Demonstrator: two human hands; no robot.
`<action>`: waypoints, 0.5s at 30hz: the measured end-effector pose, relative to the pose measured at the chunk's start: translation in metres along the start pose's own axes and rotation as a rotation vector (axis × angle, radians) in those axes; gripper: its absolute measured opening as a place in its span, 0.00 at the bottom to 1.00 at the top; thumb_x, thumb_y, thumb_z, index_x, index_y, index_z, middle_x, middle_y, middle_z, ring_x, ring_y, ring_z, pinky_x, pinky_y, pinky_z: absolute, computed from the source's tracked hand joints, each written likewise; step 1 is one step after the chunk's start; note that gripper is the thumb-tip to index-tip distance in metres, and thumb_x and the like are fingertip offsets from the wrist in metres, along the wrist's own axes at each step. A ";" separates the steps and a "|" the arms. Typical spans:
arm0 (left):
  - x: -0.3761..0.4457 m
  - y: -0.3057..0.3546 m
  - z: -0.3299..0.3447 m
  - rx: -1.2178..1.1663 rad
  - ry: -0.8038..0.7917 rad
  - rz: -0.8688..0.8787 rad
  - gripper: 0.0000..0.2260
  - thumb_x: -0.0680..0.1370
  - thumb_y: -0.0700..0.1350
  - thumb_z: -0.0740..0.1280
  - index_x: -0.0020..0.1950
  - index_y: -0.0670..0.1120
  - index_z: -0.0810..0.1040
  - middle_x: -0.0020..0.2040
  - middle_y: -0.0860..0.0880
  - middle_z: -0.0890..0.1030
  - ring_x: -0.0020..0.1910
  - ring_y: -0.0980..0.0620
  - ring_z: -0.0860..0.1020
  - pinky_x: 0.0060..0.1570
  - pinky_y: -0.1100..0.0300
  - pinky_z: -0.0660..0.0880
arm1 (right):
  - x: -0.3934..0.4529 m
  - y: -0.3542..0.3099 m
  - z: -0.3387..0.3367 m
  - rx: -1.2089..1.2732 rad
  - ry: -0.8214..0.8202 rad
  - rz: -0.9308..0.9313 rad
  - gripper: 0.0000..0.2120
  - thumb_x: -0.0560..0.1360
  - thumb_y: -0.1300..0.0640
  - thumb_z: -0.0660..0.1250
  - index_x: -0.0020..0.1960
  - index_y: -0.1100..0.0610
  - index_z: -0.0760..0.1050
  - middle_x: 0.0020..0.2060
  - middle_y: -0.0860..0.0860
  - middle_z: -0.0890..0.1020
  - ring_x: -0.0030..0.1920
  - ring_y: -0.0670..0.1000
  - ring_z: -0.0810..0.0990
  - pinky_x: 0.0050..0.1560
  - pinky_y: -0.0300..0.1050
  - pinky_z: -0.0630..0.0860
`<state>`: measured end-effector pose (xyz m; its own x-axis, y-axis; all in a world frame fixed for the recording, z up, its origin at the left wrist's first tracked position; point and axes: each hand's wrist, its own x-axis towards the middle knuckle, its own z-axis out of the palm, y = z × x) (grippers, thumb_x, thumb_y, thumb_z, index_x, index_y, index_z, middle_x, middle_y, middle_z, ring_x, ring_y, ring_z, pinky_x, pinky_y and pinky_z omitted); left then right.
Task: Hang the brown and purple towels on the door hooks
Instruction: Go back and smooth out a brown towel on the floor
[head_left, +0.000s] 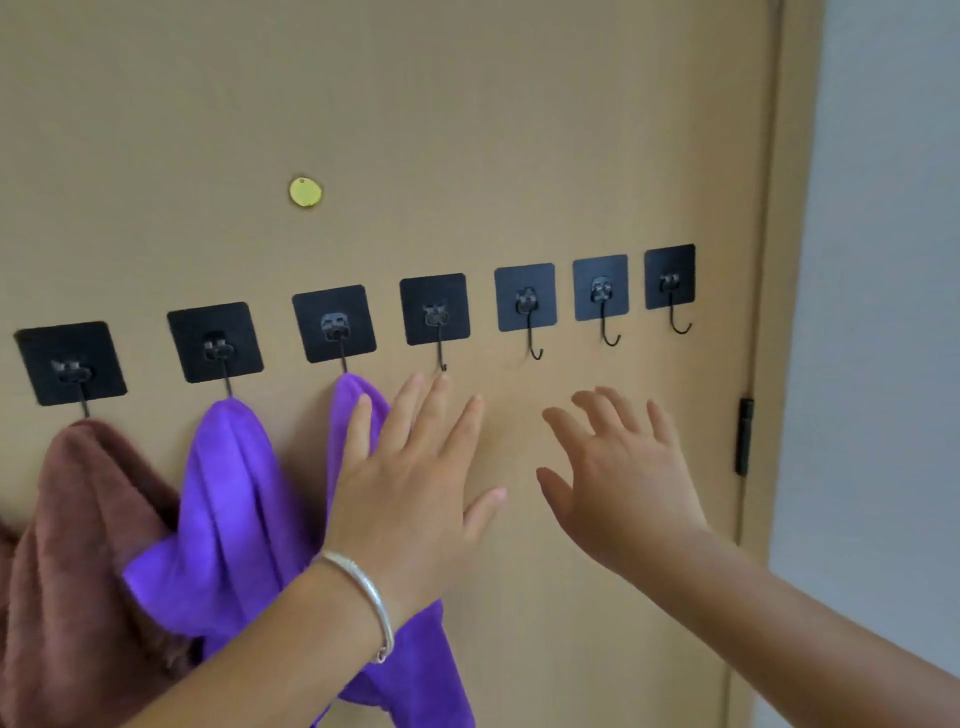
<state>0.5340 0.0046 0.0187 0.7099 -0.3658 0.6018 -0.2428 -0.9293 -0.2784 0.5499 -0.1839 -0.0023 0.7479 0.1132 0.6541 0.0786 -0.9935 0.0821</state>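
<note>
Seven black adhesive hooks are sitting in one row on the tan door (467, 130), and the row is rising slightly toward the right. The first hook (70, 364) at the far left is carrying the brown towel (78, 545). The towel is hanging down with its long axis vertical, gathered to a point at the hook and spreading wider below. The second hook (215, 343) is carrying one purple towel (223, 519), which is also hanging straight down, narrow at the top and broad lower down. The third hook (334, 325) is carrying a second purple towel (410, 670); its top is reaching up to the hook and its lower part is falling past the bottom edge of the view, partly hidden behind the left arm. So one brown and two purple towels are showing, and four hooks on the right are staying bare.

The left hand (410, 478) is held up with straight, spread fingers, overlapping the upper part of the second purple towel, just under the fourth hook (435, 310). A silver bracelet (363, 597) is circling its wrist. The right hand (618, 483) is also spread and holding nothing, in front of the bare door below the fifth and sixth hooks.

A small round gold disc (305, 193) is sitting on the door above the row, and a black hinge (744, 436) is showing at the door's right edge.
</note>
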 end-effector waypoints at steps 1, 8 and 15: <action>0.005 0.008 0.003 -0.027 0.001 0.009 0.32 0.77 0.65 0.52 0.77 0.52 0.57 0.78 0.46 0.57 0.77 0.45 0.51 0.73 0.40 0.52 | -0.007 0.007 -0.007 -0.024 0.007 0.037 0.26 0.77 0.38 0.54 0.72 0.46 0.59 0.73 0.51 0.62 0.75 0.54 0.53 0.73 0.61 0.51; 0.021 0.070 0.010 -0.353 0.035 0.237 0.34 0.73 0.68 0.38 0.78 0.56 0.43 0.79 0.50 0.48 0.77 0.48 0.42 0.74 0.43 0.47 | -0.086 0.041 -0.053 -0.177 -0.019 0.371 0.29 0.76 0.35 0.53 0.74 0.44 0.55 0.75 0.50 0.60 0.77 0.53 0.49 0.74 0.62 0.45; -0.007 0.139 0.001 -0.609 0.024 0.535 0.32 0.76 0.66 0.45 0.77 0.57 0.39 0.79 0.50 0.45 0.77 0.48 0.41 0.73 0.41 0.45 | -0.185 0.037 -0.105 -0.336 -0.070 0.745 0.29 0.76 0.36 0.54 0.74 0.43 0.55 0.76 0.49 0.59 0.77 0.52 0.49 0.75 0.61 0.45</action>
<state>0.4957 -0.1216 -0.0246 0.3828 -0.7631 0.5207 -0.8677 -0.4904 -0.0808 0.3455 -0.2407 -0.0413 0.5666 -0.5869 0.5784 -0.6481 -0.7509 -0.1271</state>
